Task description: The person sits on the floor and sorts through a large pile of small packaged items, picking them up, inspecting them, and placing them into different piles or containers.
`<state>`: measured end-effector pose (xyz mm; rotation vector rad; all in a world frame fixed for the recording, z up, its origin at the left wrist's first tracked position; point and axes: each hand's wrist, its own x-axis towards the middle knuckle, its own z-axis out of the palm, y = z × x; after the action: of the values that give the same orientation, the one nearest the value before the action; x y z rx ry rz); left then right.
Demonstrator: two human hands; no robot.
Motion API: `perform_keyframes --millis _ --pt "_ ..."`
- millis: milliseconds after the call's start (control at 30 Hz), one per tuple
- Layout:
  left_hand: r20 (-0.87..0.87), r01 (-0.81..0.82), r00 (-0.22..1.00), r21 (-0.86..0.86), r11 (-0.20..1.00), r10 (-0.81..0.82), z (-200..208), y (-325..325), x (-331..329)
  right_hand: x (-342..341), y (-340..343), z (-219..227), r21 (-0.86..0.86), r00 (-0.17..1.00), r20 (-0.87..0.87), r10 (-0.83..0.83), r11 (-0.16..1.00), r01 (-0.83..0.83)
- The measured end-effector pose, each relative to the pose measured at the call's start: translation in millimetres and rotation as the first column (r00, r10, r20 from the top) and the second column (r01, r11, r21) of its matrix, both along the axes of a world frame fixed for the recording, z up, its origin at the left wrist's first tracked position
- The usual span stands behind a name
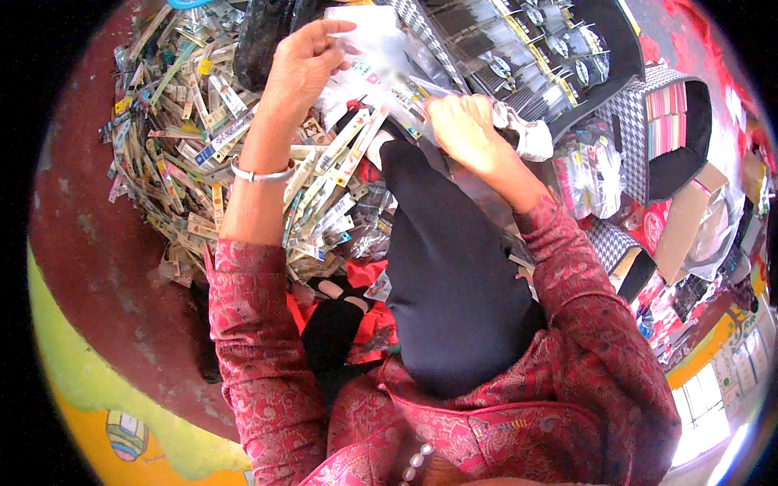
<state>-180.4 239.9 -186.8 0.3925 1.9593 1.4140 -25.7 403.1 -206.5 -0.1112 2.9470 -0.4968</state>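
Note:
In front of me is a clear plastic bag (pixel 387 61) with a whitish, partly printed surface, stretched between my two hands. At its left edge, my left hand (pixel 308 65) pinches the plastic between thumb and fingers; a bracelet circles that wrist. On the lower right, my right hand (pixel 466 128) is closed on the bag's edge, palm down, its fingertips partly hidden. Below the bag, several long, thin printed packets (pixel 356 150) lie near my knee. My dark-trousered leg (pixel 454 275) stretches under my right arm.
A big heap of slim packets (pixel 190 121) spreads at left. At the upper right stands a black-lined box (pixel 620 49) of packaged goods. Farther right are a houndstooth box (pixel 697 121) with colourful cards, bundled clear packets (pixel 587 174) and a cardboard box (pixel 681 231).

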Motion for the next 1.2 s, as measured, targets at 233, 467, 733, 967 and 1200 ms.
perform_keyframes --millis 233,467,733,967,1200 --pt "0.060 0.075 0.996 -0.120 0.990 -0.068 -16 -7 10 -12 -7 -10 0.004 0.994 0.047 -0.102 0.995 0.102" --pt "0.066 0.049 0.997 -0.050 0.998 -0.046 -20 -2 13 -28 -19 -20 0.106 0.979 0.020 -0.205 0.974 0.202" --pt "0.144 0.033 0.989 0.028 0.999 -0.036 -25 -7 21 -21 -22 -15 0.015 0.955 0.087 -0.284 0.959 0.284" --pt "0.120 0.093 0.988 0.072 0.993 -0.101 -22 -6 30 -43 -34 -29 -0.325 0.897 0.117 -0.427 0.837 0.441" --pt "0.180 -0.051 0.982 -0.027 0.998 0.055 -20 -20 21 -31 -29 -16 -0.174 0.942 -0.058 -0.331 0.932 0.317"
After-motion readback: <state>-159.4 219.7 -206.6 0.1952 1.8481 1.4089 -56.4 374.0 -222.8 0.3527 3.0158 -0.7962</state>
